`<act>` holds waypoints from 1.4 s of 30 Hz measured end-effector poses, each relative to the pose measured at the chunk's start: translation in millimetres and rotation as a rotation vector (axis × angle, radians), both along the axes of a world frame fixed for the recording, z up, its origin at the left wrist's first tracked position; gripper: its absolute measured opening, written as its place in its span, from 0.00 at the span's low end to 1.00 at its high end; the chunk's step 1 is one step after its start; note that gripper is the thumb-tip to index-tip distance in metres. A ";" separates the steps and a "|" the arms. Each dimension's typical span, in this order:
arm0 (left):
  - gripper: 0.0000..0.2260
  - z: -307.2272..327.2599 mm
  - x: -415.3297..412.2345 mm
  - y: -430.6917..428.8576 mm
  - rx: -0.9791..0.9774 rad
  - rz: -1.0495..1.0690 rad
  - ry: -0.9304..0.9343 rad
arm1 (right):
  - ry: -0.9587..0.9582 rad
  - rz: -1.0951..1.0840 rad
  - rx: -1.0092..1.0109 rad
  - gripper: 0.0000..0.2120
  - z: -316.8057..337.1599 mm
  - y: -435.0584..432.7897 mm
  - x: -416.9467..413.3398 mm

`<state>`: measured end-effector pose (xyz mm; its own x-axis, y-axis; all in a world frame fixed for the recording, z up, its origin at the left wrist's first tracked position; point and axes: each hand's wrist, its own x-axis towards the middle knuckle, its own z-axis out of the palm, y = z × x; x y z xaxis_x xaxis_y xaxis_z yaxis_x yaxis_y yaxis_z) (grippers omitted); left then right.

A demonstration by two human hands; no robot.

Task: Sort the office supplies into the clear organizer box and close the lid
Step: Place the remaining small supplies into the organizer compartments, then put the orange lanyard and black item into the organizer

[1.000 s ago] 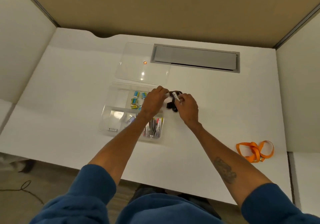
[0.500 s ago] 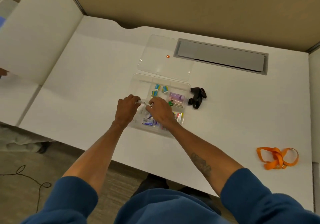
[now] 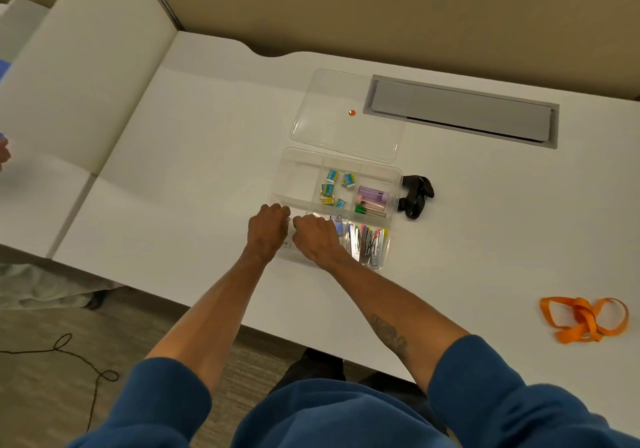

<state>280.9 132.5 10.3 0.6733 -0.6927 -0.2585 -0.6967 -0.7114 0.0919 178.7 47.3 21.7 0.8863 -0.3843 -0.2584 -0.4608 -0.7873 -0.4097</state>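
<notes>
While both hands meet over its near-left compartment, clear organizer box (image 3: 298, 170) on white desk (image 3: 194, 157), left hand (image 3: 266, 229) and right hand (image 3: 317, 236) curled, grip unclear, lid (image 3: 332, 136) lying behind, black strap (image 3: 415, 196) beside.

Your hands are no longer at the black strap (image 3: 415, 196) beside the box (image 3: 298, 167); both now sit over its near-left compartment. Your left hand (image 3: 266, 231) is at the box's left edge, your right hand (image 3: 317, 236) just beside it, knuckles close together. The white pen that your right hand held by the strap is out of sight.
</notes>
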 end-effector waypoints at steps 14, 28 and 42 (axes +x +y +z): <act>0.13 29.9 -45.0 -64.3 -0.353 0.024 0.005 | -0.246 -0.320 0.101 0.11 20.4 -58.5 -50.3; 0.12 18.3 -194.2 -177.6 -0.473 -0.340 0.173 | -0.290 -0.785 -0.158 0.14 4.6 -164.5 -234.2; 0.12 -15.4 -287.5 -203.3 -0.321 -0.431 0.375 | 0.272 -1.271 -0.195 0.32 -24.2 -201.4 -413.5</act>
<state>-6.6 -70.7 -5.1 0.2222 -0.9623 -0.1570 -0.7930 -0.2720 0.5452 -234.8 -154.1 -2.5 -0.1908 -0.9576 -0.2160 -0.9687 0.2193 -0.1165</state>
